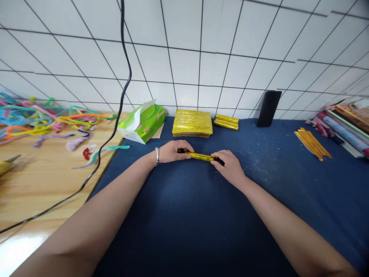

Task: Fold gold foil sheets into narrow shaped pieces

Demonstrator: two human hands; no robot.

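Observation:
A narrow roll of shiny gold foil paper [201, 157] spans the gap between my two hands, just over the dark blue cloth. My left hand [174, 151], with a silver bangle at the wrist, pinches its left end between thumb and fingers. At the other end my right hand [227, 163] grips it the same way. The fingers hide both tips of the roll. Behind my hands lies a stack of gold foil sheets [192, 122]. To its right are a few folded gold strips [226, 121], lying side by side.
A green tissue pack [148, 121] lies behind my left hand. A black cable [124, 88] hangs across the left side. Colourful pipe cleaners [57, 119] cover the wooden tabletop. A black phone-like slab [268, 109] leans on the tiled wall. Flat gold strips [313, 143] and books [344, 132] lie right.

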